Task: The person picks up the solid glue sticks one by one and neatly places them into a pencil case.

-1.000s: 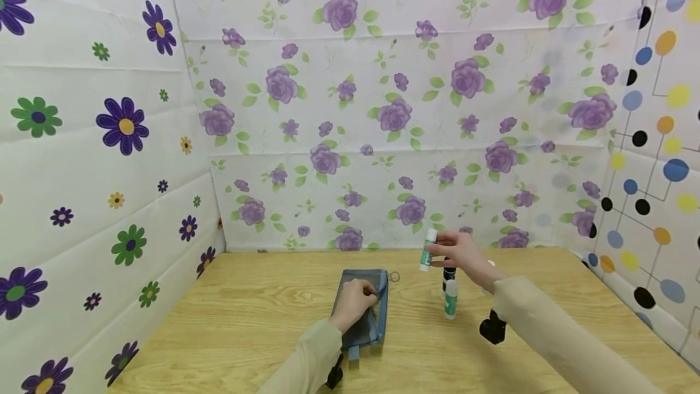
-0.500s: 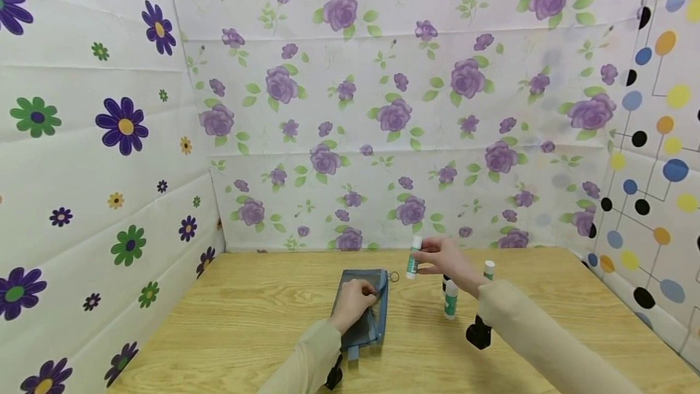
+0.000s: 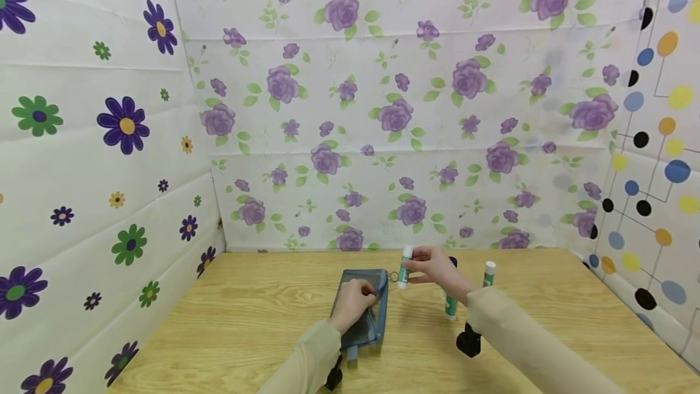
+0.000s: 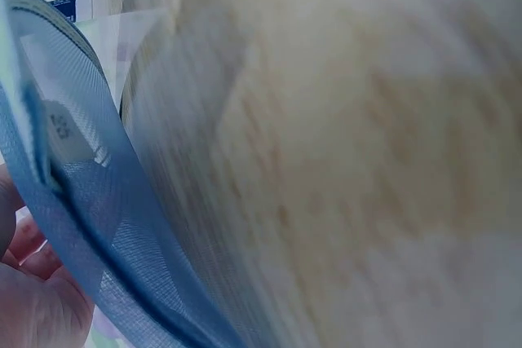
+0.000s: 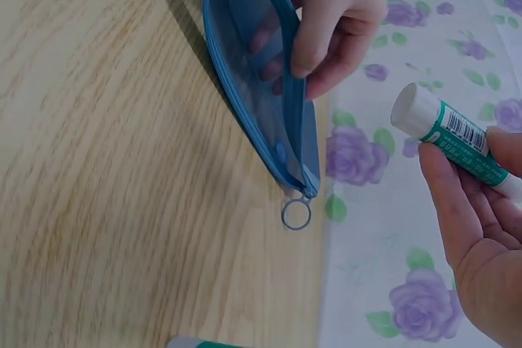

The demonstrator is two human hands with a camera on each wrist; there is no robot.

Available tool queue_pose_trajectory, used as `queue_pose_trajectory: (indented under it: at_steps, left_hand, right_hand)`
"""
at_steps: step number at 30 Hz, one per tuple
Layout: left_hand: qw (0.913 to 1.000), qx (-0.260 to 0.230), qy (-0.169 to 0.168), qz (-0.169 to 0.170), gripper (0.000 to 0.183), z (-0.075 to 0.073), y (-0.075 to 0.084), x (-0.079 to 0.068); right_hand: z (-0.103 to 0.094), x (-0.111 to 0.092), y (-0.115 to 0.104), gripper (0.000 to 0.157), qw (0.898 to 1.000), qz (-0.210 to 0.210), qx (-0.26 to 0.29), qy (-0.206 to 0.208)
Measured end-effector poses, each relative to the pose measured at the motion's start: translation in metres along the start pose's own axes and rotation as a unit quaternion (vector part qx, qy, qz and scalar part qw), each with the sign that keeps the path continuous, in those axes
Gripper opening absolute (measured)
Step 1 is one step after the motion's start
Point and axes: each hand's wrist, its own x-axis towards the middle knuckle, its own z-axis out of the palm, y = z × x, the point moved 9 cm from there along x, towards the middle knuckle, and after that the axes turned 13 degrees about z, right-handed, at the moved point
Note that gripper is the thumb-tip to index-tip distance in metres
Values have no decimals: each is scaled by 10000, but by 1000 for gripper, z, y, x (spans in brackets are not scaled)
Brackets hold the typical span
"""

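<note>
A small blue mesh zip pouch (image 3: pixel 361 334) lies on the wooden table with its mouth parted. My left hand (image 3: pixel 352 304) pinches one edge of that mouth between thumb and fingers, as the right wrist view shows. Up to the right, my right hand (image 3: pixel 439 269) holds a green and white glue stick (image 3: pixel 404 268) between thumb and fingertips. The stick is just right of the pouch, close to its zip ring (image 5: pixel 296 213). In the left wrist view the mesh (image 4: pixel 139 226) fills the left side, and the rest is a blur.
Two more glue sticks stand to the right, one (image 3: pixel 451 307) below my right forearm, another (image 3: pixel 489 273) partly behind the sleeve. A dark-topped item (image 3: pixel 453 261) shows behind my right hand. Patterned sheets (image 3: pixel 350 108) wall off the back and sides of the table (image 3: pixel 246 309).
My right hand has moved left and slightly down with the glue stick, bringing it beside the pouch. The left hand keeps its place on the pouch edge.
</note>
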Motion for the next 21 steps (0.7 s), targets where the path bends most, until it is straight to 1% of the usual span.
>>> queue_pose_trajectory:
  at_steps: [7, 16, 21]
  left_hand:
    - [9999, -67, -2, -91, 9, -1, 1, -1]
    - [9999, -59, 48, -103, 7, -1, -2, -2]
    - [9999, -34, 89, -49, 7, -1, -1, -1]
  right_hand:
    - [9, 5, 11, 24, 10000, -31, 33, 26]
    - [19, 8, 27, 30, 9998, 141, 138, -3]
    - [21, 8, 37, 27, 9992, 368, 102, 81]
